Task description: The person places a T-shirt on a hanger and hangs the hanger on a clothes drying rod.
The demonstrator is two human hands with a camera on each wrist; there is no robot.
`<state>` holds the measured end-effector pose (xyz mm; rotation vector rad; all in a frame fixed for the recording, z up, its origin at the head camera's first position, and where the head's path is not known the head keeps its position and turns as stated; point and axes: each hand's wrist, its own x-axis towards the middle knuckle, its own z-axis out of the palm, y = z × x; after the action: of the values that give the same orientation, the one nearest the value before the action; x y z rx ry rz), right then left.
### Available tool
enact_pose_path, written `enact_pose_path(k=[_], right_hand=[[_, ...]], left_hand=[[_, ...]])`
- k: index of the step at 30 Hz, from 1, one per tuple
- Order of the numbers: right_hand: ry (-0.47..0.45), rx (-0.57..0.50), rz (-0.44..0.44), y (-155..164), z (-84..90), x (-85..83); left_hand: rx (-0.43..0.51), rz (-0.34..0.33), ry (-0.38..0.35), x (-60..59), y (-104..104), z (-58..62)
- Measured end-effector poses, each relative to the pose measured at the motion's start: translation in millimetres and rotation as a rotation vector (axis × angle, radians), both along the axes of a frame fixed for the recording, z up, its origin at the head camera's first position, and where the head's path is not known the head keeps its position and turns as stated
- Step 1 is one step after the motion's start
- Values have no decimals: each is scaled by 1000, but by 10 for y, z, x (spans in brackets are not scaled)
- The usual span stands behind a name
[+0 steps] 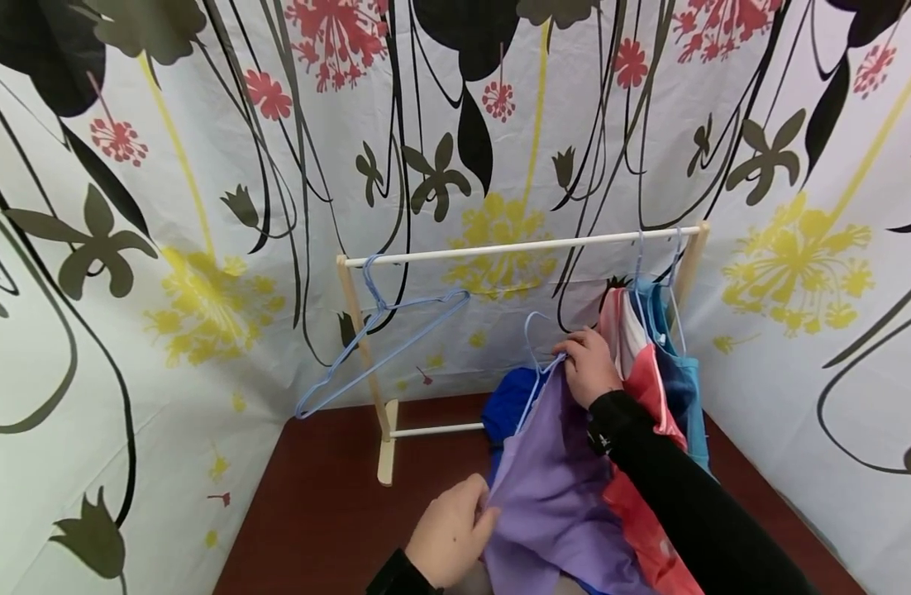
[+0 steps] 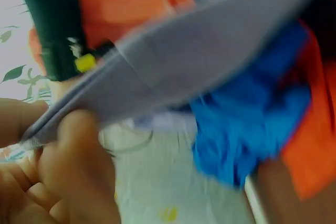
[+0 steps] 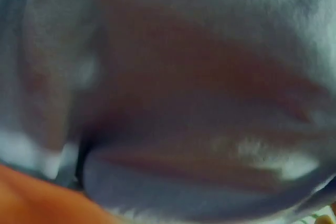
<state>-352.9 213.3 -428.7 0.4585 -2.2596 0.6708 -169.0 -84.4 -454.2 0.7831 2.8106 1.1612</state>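
A purple garment [image 1: 548, 487] hangs in front of me, partly over a light-blue wire hanger [image 1: 531, 330]. Up at the hanger's shoulder, my right hand [image 1: 591, 368] grips the garment with its fingertips close to the hanger's neck. Lower down, my left hand [image 1: 451, 529] pinches the garment's edge between thumb and fingers. The left wrist view shows that edge stretched taut away from the left hand [image 2: 79, 166], with a gap between the cloth layers. Blurred cloth [image 3: 184, 103] fills the right wrist view and hides the right fingers.
Behind is a rack with a white rail [image 1: 515, 248] and wooden posts. One bare blue hanger [image 1: 381, 330] hangs at its left end. Coral [image 1: 641, 380] and teal clothes [image 1: 689, 397] hang at the right. Blue cloth [image 1: 511, 401] lies behind the purple garment, above a dark red tabletop [image 1: 314, 496].
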Motion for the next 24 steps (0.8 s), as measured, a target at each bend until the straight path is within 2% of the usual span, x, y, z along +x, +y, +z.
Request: enact_pose_path(k=[2, 5, 7, 9, 10, 14, 16, 21, 24], right_hand=[[-36, -8, -47, 1, 29, 17], [-219, -33, -102, -32, 95, 72], [-327, -64, -72, -67, 142, 85], [-367, -100, -18, -115, 191, 105], [-381, -113, 12, -141, 223, 117], [-406, -176, 121, -219, 393, 167], [-406, -212, 123, -220, 495, 174], [-451, -293, 22, -98, 727, 160], [-488, -312, -17, 19, 806, 130]], left_hand=[[74, -73, -32, -12, 29, 16], [195, -186, -129, -38, 97, 63], [261, -238, -204, -51, 154, 118], [312, -269, -269, -71, 216, 191], [319, -274, -278, -88, 249, 229], [277, -275, -213, -198, 397, 401], [258, -275, -201, -266, 483, 488], [241, -261, -197, -433, 711, 688], [224, -246, -160, -514, 844, 776]])
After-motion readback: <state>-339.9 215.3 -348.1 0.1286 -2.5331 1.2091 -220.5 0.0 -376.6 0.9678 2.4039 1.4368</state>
